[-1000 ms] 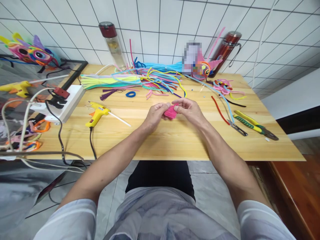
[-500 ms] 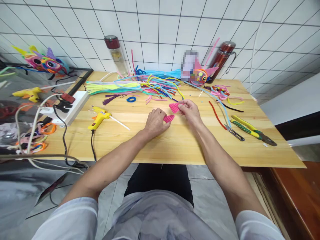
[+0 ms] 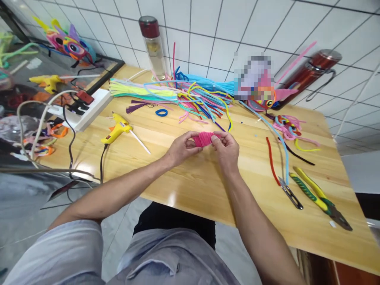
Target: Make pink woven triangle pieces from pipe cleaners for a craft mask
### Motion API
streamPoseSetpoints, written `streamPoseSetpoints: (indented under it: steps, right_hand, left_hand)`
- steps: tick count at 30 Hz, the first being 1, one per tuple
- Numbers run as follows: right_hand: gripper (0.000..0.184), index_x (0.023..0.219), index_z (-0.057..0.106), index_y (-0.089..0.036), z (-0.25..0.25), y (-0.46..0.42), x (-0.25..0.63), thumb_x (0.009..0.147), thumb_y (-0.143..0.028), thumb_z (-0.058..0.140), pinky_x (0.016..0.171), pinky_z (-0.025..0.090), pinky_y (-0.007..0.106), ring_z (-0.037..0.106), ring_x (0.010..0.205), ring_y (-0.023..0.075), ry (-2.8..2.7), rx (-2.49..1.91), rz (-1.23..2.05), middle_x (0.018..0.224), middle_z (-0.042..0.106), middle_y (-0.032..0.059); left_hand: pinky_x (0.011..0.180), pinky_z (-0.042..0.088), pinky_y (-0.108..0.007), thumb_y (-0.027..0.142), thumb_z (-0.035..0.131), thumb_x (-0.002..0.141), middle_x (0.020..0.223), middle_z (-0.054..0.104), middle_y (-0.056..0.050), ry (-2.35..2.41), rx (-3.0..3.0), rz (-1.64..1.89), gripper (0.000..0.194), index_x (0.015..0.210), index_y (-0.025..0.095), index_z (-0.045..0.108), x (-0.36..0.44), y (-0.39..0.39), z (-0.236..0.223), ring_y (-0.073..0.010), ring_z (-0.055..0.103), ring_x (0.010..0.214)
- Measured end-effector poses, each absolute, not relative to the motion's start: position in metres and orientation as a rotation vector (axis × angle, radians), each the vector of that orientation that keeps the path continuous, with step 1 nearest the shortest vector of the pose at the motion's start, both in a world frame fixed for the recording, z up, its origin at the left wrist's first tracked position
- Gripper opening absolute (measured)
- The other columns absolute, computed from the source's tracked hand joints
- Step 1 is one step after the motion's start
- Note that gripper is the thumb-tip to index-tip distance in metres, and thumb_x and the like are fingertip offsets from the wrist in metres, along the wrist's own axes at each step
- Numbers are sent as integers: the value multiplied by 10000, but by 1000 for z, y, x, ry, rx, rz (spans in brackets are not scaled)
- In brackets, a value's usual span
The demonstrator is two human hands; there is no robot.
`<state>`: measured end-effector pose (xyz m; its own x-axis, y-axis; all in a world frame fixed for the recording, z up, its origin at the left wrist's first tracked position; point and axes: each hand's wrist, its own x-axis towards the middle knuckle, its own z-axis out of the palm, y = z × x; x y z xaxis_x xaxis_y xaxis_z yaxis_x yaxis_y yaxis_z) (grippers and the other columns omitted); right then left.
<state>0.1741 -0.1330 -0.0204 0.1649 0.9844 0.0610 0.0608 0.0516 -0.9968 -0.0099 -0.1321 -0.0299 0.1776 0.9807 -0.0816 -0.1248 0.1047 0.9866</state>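
Observation:
Both hands meet above the middle of the wooden table (image 3: 190, 186). My left hand (image 3: 180, 149) and my right hand (image 3: 226, 148) pinch a small ribbed pink pipe-cleaner piece (image 3: 204, 139) from either side, fingers closed on it. Whether it is one piece or two pressed together cannot be made out. A yellow glue gun (image 3: 118, 130) lies on the table to the left of my left hand.
A heap of coloured pipe cleaners (image 3: 190, 95) lies at the back, with two bottles (image 3: 152, 43) by the tiled wall and a pipe-cleaner fish (image 3: 267, 99). Pliers (image 3: 319, 198), small snips (image 3: 292, 196) and a red pipe cleaner (image 3: 270, 160) lie right. A power strip (image 3: 84, 109) sits left.
Half a second ago each hand held a separate pink piece apart near the table; now the hands are together with the pink held between them. The view has tilted and shifted left.

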Motion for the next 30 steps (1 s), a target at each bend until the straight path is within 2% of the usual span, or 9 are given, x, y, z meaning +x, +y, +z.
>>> streamPoseSetpoints:
  steps: [2,6,10,12,18,22,26,28,30]
  right_hand:
    - [297,1034,751,-239,-20,-135,170,851,-468,791,717,557,320,648,722,176,-1171,-1308,1007,784,698,-12]
    - [278,1008,741,-244,-20,-135,167,856,-475,777,725,558,329,667,741,192,-1238,-1321,990,774,688,-13]
    - [324,1008,745,-251,-22,-133,172,841,-524,792,710,535,320,639,721,187,-1277,-1308,970,756,660,-26]
    - [347,1002,752,-251,-24,-133,176,818,-539,814,673,504,310,605,684,178,-1272,-1308,985,732,643,-35]
    - [333,979,775,-246,-22,-136,180,794,-517,828,669,473,311,557,670,162,-1283,-1328,967,767,678,-24]
    - [354,1001,770,-247,-16,-141,178,793,-521,848,677,497,316,584,667,162,-1281,-1289,983,778,692,-25]
    - [318,1012,780,-262,-16,-150,178,830,-509,862,678,515,336,582,643,170,-1297,-1266,856,739,670,-32]
    - [236,995,796,-272,-16,-155,178,867,-462,851,724,542,362,635,710,193,-1361,-1243,744,823,731,3]
    - [144,973,812,-283,-15,-160,177,915,-414,824,819,577,403,705,838,227,-1490,-1209,622,947,789,45]
  left_hand:
    - [814,607,-284,227,952,641,1036,803,-39,975,1117,1093,574,1168,203,727,-7,-133,-30,-190,798,866]
    - [751,594,-265,182,944,639,1196,774,-72,964,1144,1176,680,1279,213,718,-6,-131,-31,-143,763,769]
    - [742,583,-258,217,951,649,1312,757,-102,955,1170,1166,646,1258,214,738,-10,-128,-27,-127,747,765]
    - [759,584,-263,246,965,644,1282,776,-94,917,1175,1141,622,1227,215,751,-12,-127,-24,-146,757,802]
    - [809,590,-298,337,1010,623,948,809,-32,840,1176,1072,595,1151,211,765,-10,-127,-24,-202,785,837]
    - [877,612,-330,366,1027,626,969,821,-40,754,1136,1079,648,1186,207,744,-5,-131,-24,-214,806,885]
    - [956,624,-347,410,1079,605,1200,822,-85,685,970,1092,817,1301,220,697,-2,-138,-19,-216,813,990]
    - [941,638,-369,579,1022,699,1171,815,-93,656,836,1002,743,1259,208,705,-2,-140,-16,-219,811,975]
    - [895,649,-380,721,948,741,1049,806,-82,630,712,904,682,1102,193,714,-2,-142,-14,-213,802,889]
